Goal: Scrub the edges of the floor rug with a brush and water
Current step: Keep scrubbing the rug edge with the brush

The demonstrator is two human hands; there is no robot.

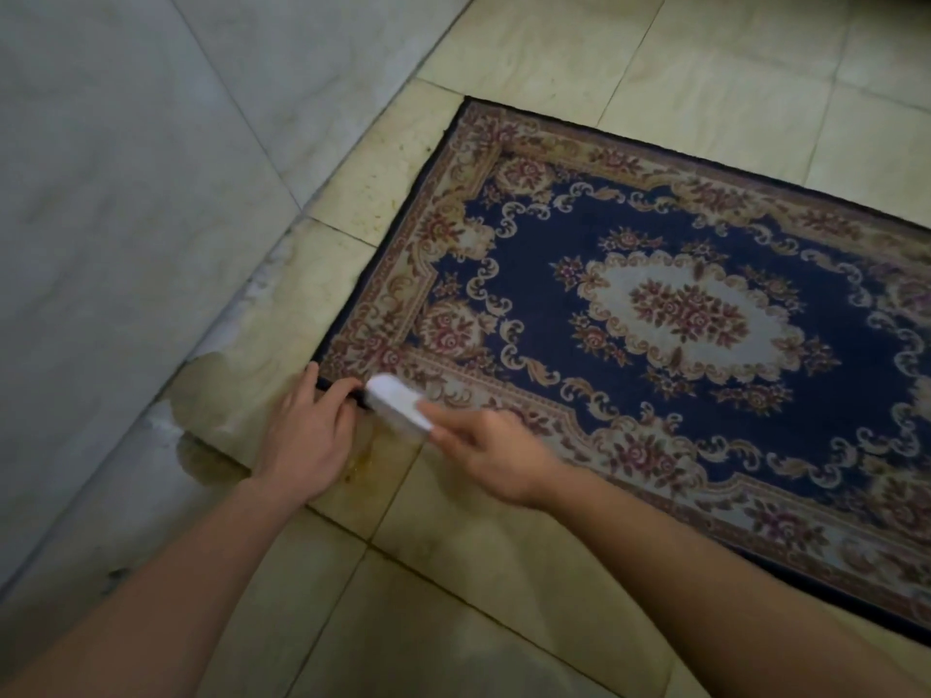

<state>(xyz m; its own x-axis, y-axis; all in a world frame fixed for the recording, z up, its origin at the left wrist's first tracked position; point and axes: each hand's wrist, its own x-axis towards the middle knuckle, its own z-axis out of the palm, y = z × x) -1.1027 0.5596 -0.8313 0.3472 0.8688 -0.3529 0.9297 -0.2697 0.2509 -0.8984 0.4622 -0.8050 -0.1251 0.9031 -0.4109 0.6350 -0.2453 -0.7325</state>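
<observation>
A dark blue floor rug with a cream and red floral border lies on the tiled floor. My left hand rests at the rug's near left corner, fingers pressing on its dark edge. My right hand, blurred, grips a white brush. The brush lies on the rug's near border, just right of the left hand's fingers. A puddle of murky water spreads on the tiles beside that corner.
A grey tiled wall rises along the left, close to the rug's short side. Beige floor tiles run along the near side and beyond the rug's far edge.
</observation>
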